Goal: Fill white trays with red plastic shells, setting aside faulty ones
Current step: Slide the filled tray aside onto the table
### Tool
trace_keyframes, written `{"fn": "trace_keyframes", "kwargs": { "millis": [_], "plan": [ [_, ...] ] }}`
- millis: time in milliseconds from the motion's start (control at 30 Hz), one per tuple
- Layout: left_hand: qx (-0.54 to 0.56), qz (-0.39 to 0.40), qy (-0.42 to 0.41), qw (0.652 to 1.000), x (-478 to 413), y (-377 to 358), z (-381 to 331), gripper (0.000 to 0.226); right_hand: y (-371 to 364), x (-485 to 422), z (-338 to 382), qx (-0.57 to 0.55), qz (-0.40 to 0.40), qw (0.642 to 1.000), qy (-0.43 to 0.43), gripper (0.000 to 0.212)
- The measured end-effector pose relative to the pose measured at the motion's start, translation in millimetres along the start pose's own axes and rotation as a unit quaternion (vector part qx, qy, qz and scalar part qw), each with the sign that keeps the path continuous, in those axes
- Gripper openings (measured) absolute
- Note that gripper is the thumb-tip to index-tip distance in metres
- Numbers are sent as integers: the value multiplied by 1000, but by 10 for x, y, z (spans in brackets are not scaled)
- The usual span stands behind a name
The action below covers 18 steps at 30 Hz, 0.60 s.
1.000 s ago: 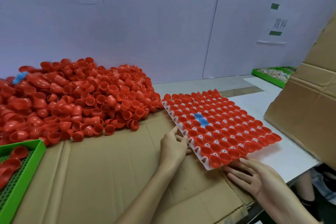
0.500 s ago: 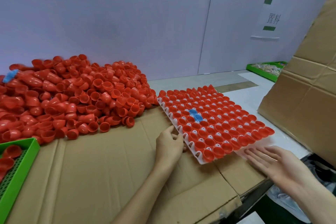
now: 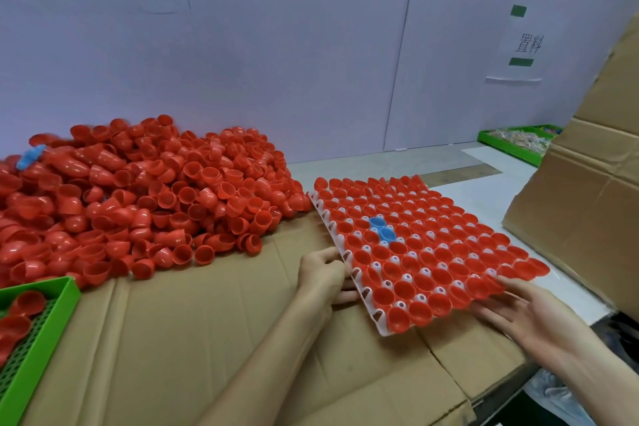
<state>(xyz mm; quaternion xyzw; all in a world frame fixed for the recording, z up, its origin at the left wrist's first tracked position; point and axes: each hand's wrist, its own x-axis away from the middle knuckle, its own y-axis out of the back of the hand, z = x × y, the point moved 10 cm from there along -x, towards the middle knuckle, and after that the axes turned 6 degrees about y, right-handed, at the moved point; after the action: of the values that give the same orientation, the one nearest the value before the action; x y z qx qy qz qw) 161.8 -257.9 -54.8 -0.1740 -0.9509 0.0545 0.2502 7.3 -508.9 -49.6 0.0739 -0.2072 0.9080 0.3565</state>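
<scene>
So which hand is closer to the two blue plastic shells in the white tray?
Left. The left hand grips the white tray beside the blue shells; the right hand is farther, at its near edge.

A white tray [image 3: 328, 230] lies skewed at the right half of the tabletop, one corner toward the back edge and one toward the front edge. Its near corner looks slightly lifted. Open red shells [image 3: 432, 245] sit mouth-up in nearly every pocket, with white pegs showing between them. Two blue shells [image 3: 382, 230] sit side by side left of its middle. The left hand [image 3: 323, 273] grips its left edge; the right hand [image 3: 529, 318] touches its near-right edge with straight fingers. A big loose pile of red shells [image 3: 138, 201] is heaped along the back left of the tabletop, reaching the tray's far corner.
</scene>
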Motion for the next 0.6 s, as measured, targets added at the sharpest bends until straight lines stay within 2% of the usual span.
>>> {"fn": "trace_keyframes", "kwargs": {
  "millis": [333, 433, 500, 533, 600],
  "plan": [
    [36, -45, 27, 998, -309, -87, -163, 30, -61, -270, 19, -60, -19, 998, -1, 34],
    [61, -59, 33, 996, -439, -121, -148, 29, -26, -230, -15, -56, -38, 997, 29, 22],
    [69, -67, 29, 995, -542, -162, -154, 25, -15, -101, -20, 13, -54, 995, 86, 20],
    [71, -71, 27, 995, -591, -186, -168, 24, -55, -4, 30, 84, -53, 985, 141, 23],
    [78, -79, 23, 994, -679, -236, -185, 22, -338, 231, 176, 254, -9, 929, 270, 37]
  ]
}}
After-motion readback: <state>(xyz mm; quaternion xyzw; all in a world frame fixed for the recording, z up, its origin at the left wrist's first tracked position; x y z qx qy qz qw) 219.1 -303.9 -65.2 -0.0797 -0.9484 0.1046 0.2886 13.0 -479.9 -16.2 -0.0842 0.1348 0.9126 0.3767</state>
